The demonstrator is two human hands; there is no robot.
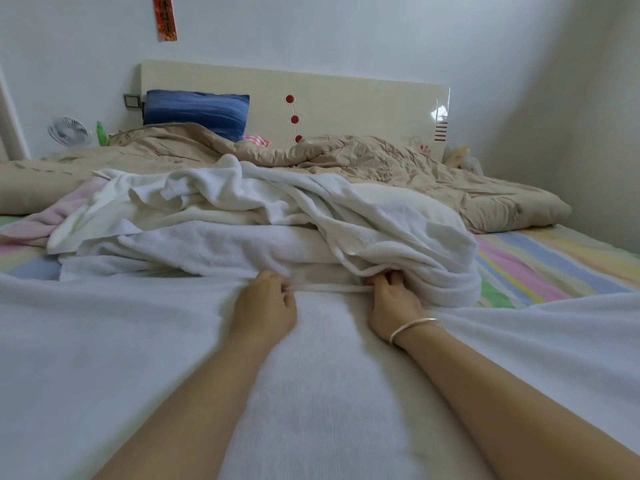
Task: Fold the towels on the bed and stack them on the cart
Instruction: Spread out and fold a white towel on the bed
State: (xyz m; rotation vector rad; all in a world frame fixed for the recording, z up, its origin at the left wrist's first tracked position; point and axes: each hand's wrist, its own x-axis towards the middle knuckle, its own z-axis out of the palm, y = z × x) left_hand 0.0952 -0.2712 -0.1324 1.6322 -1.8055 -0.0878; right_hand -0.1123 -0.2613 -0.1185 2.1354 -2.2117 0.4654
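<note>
Pink, blue, green and yellow stripes cover the sheet of the bed (540, 261). A white spread towel (104, 341) lies flat over the near edge of the bed. It reaches from side to side past both borders of the view, so its long axis cannot be told. Its far hem runs left to right.

Just beyond that hem, mid-bed, sits a rumpled pile of white towels (242, 220), touching the spread one. A beige quilt (381, 161) is bunched toward the head edge, below the cream headboard (363, 105) and a blue pillow (197, 110).

Both hands are at the far hem. The left hand (266, 303) pinches it between curled fingers and thumb. The right hand (391, 306) grips it too, fingers curled under the pile's edge.

A small white fan (69, 131) stands at the far left corner. A red strip (165, 15) on the wall bears gold characters too blurred to read.
</note>
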